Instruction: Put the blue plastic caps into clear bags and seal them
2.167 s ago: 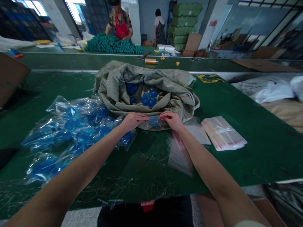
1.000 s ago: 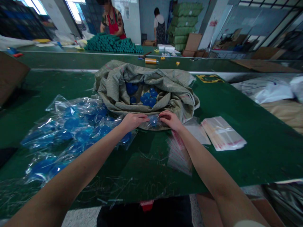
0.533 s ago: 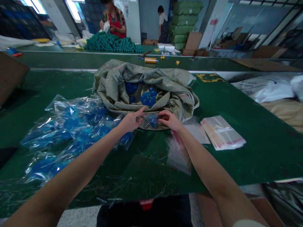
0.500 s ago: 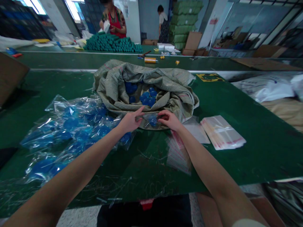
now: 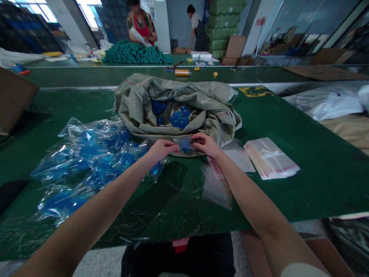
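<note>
My left hand [image 5: 160, 149] and my right hand [image 5: 203, 144] both pinch a small clear bag [image 5: 185, 145] with a blue round piece inside, holding it just in front of a grey woven sack [image 5: 201, 104]. The sack lies open on the green table [image 5: 288, 184], and several loose blue pieces [image 5: 178, 119] show inside it. A heap of clear bags with blue pieces [image 5: 92, 157] lies left of my left arm. Flat empty clear bags [image 5: 217, 184] lie under my right forearm.
A stack of empty clear bags [image 5: 269, 157] lies at the right. White sacks [image 5: 334, 104] sit at the far right. On the table behind lie green rolls [image 5: 138, 55] and a tape roll [image 5: 182, 72]. Two people stand beyond it. A brown board [image 5: 14, 100] is at the left edge.
My left fingers stretched out over the small bag half a second ago and have closed on it again. The person in the red apron now holds something white.
</note>
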Demonstrator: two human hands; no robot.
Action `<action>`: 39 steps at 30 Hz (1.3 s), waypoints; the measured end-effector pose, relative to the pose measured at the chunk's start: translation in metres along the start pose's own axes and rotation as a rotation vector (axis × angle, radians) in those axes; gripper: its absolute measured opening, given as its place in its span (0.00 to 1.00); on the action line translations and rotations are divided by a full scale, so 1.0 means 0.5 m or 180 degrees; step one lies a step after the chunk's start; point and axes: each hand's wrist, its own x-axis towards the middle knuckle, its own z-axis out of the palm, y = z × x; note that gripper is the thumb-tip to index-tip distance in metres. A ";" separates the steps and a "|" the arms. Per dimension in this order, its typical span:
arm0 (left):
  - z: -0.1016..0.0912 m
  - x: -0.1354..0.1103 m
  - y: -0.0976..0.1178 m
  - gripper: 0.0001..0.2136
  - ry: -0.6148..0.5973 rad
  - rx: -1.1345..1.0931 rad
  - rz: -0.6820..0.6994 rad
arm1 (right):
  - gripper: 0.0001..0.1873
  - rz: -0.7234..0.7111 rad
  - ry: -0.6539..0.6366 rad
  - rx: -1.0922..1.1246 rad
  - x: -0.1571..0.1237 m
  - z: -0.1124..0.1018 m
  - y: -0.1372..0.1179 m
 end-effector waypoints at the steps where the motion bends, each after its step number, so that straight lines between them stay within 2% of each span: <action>1: 0.001 0.001 -0.001 0.17 -0.0003 0.0009 0.0009 | 0.16 0.0038 -0.0006 0.0031 0.000 -0.001 -0.001; 5: 0.000 0.002 -0.003 0.14 -0.0032 0.0056 -0.0072 | 0.17 0.0184 -0.0016 0.0172 -0.001 -0.001 -0.001; 10: -0.003 0.001 0.001 0.14 -0.0043 0.0077 0.0049 | 0.19 0.0339 -0.0045 0.0308 -0.002 0.000 0.000; 16: 0.002 0.015 -0.009 0.14 -0.0144 0.0216 -0.0179 | 0.21 0.0348 -0.0067 0.0309 -0.002 -0.001 0.001; 22: 0.009 0.031 -0.028 0.15 -0.0226 0.0391 -0.0173 | 0.21 0.0159 -0.0115 0.0125 0.000 -0.002 0.009; 31: 0.016 0.032 -0.015 0.13 0.0047 0.0924 -0.0283 | 0.17 -0.0239 0.0050 -0.0281 0.004 -0.001 0.014; 39: 0.028 0.054 -0.009 0.13 0.0292 0.1271 -0.0337 | 0.15 -0.0484 0.0288 -0.0601 0.006 0.010 0.022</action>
